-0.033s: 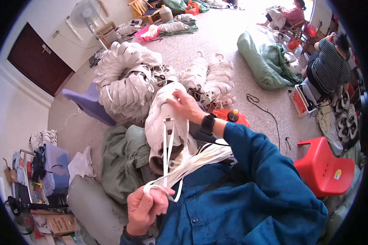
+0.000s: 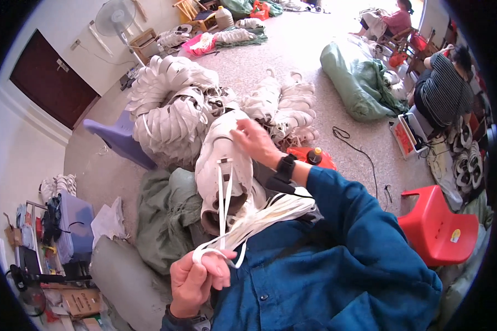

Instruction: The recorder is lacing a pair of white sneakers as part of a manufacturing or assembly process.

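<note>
A white shoe upper (image 2: 212, 157), on top of more stacked uppers, lies lengthwise before me with its opening toward my body. A flat white shoelace (image 2: 221, 193) passes through a slot in it, and both strands run down toward me. My left hand (image 2: 196, 278) pinches the lace between thumb and fingers, with a loop over them. Beside the upper's far right edge is my right hand (image 2: 255, 142), fingers slightly bent and apart, holding nothing visible; whether the fingertips touch the upper is hard to see. A bundle of loose white laces (image 2: 281, 212) lies across my lap.
Heaped stacks of white uppers (image 2: 171, 129) stand beyond, by a purple chair (image 2: 121, 140). A red plastic chair (image 2: 439, 226) is at right. Green sacks (image 2: 348, 83) and a black cord (image 2: 364, 151) lie on the floor. One person in stripes (image 2: 444, 91) sits at far right; another is farther back.
My right hand has shifted slightly right, off the top of the upper toward its edge. My left hand stays nearly in place with the lace.
</note>
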Demonstrator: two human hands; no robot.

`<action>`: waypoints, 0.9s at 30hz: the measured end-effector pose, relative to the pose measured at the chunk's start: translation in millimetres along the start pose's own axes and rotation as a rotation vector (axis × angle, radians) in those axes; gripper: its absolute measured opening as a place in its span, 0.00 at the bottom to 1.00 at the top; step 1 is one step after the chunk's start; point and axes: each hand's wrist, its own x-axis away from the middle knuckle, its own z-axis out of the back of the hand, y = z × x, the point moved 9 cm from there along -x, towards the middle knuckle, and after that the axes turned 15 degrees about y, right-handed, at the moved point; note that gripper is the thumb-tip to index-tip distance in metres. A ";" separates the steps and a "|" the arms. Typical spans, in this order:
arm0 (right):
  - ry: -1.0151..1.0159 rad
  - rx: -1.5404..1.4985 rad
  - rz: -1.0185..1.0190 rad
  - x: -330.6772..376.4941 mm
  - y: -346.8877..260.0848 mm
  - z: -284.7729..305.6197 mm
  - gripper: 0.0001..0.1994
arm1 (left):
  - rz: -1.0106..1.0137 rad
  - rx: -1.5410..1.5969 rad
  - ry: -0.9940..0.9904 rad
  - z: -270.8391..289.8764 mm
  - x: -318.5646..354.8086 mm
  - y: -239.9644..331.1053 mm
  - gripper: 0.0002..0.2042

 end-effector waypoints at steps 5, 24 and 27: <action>-0.165 -0.154 -0.049 41.1 8.5 49.6 0.09 | -0.150 0.009 -0.239 -35.2 -6.7 18.4 0.18; -0.441 -1.020 -1.160 124.6 -48.6 -22.1 0.13 | -0.056 -0.172 -0.731 -86.9 7.4 -6.0 0.08; -0.493 -1.162 -1.247 130.4 -44.8 -33.9 0.12 | 0.013 -0.229 -0.788 -87.0 13.5 -27.5 0.07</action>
